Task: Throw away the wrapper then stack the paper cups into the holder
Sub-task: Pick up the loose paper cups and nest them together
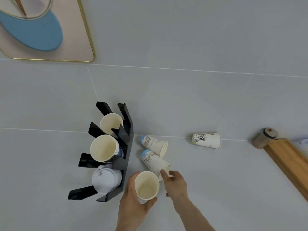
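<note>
Gripping an upright cup [146, 186], left hand [133, 202]; right hand [176, 184] unclenched, touching fallen cup [155, 162].

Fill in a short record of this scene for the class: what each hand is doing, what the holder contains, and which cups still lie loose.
left hand: holds one upright cup, mouth facing up
right hand: open, fingers touching the nearest lying cup
holder: black, two slots with paper cups, one slot with white lids
loose cups: three on their sides, two close together, one apart to the right
wrapper: none in view
nearby: wooden tray, small jar
</note>
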{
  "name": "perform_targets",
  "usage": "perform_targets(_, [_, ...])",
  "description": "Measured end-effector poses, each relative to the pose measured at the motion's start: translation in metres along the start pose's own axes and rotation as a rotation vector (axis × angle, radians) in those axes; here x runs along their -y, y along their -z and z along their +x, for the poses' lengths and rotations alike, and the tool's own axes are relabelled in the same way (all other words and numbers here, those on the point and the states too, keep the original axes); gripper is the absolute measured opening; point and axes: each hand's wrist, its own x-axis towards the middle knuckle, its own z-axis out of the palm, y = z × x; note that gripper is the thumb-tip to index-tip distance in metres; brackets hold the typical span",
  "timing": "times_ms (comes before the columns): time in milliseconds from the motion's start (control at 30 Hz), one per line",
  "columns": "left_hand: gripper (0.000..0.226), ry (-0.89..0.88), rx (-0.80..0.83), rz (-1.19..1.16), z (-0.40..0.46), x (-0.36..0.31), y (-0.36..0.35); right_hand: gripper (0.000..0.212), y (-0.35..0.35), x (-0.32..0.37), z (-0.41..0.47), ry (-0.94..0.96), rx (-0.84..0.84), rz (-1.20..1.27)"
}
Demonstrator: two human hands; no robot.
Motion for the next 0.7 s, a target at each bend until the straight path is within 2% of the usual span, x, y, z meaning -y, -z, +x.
perform_targets(67, [0.101, -0.004, 0.003, 0.01, 0.0, 0.002, 0.001, 0.06, -0.009, 0.005, 0.008, -0.086, 0.055, 0.058])
perform_targets(200, [0.102, 0.005, -0.007, 0.026, 0.001, 0.005, 0.005, 0.026, -0.02, 0.007, 0.021, -0.065, -0.026, 0.08])
perform_targets(267, [0.1, 0.004, -0.014, 0.025, 0.002, 0.005, 0.007, 0.015, -0.018, 0.011, 0.017, -0.008, -0.084, 0.115])
perform_targets(433, [0.097, 0.01, -0.046, 0.028, 0.008, 0.003, 0.005, 0.009, 0.017, 0.032, -0.001, 0.291, -0.315, 0.211])
perform_targets(567, [0.095, 0.012, -0.056, 0.029, 0.013, 0.001, 0.0, 0.014, 0.04, 0.043, -0.013, 0.574, -0.363, 0.295])
perform_targets(700, [0.094, 0.04, -0.042, 0.008, 0.017, 0.001, 0.002, 0.02, 0.033, 0.042, -0.027, 0.951, -0.324, -0.009])
